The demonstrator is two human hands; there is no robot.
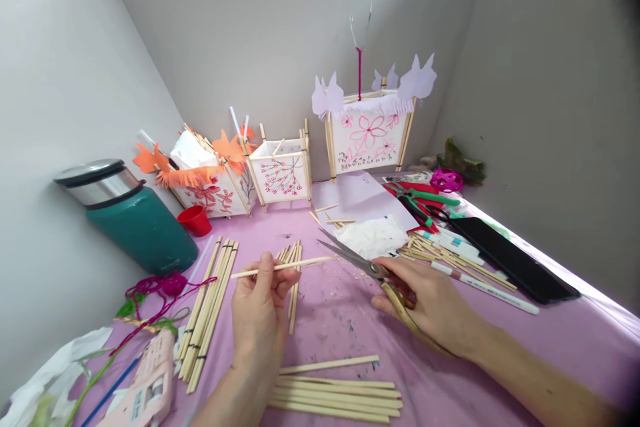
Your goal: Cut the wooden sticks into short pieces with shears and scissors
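Note:
My left hand (263, 307) pinches a thin wooden stick (285, 267) between thumb and fingers, its far end pointing right. In my right hand (425, 303) is a pair of scissors (367, 265) with gold-coloured handles. The scissor blades are parted, and the stick's right tip lies close to them; whether they touch I cannot tell. Below my left hand lies a row of flat wooden sticks (340, 400), with a single stick (330, 365) just above it. Shorter sticks (296, 287) lie behind my left hand.
At the back stand paper lanterns: one orange-trimmed (210, 197), one plain-topped (280, 177), one purple-trimmed (370, 140). A teal bottle (145, 227), red cup (195, 220), banded sticks (207, 313) and pink glue gun (150, 380) are left. Right are pliers (420, 203), a black phone (515, 260) and a marker (485, 288).

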